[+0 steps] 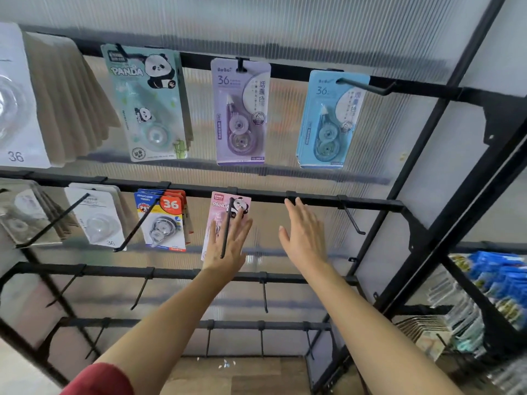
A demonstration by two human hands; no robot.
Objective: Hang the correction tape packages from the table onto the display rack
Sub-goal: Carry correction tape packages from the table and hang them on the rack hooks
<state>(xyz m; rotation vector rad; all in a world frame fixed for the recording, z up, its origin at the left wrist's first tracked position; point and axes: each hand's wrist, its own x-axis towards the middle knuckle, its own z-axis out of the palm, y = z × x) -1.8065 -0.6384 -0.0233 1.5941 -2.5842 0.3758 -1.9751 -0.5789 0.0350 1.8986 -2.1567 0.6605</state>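
Observation:
A pink panda correction tape package (221, 205) hangs on a black hook of the display rack's second rail (271, 197). My left hand (226, 245) lies flat against the front of that package, fingers spread, with the hook rod crossing over it. My right hand (303, 233) is open beside it to the right, fingers pointing up toward the rail, holding nothing. Other packages hang on the rack: a green panda one (147, 104), a purple one (241, 112), a blue one (328, 121) and a red-and-blue one (162, 220).
Bare hooks stick out of the second rail at the right (353, 219) and of the lower rails (264, 295). White packages (97, 215) hang at the left. A neighbouring rack at the right holds blue packets (502, 277). Wooden floor shows below.

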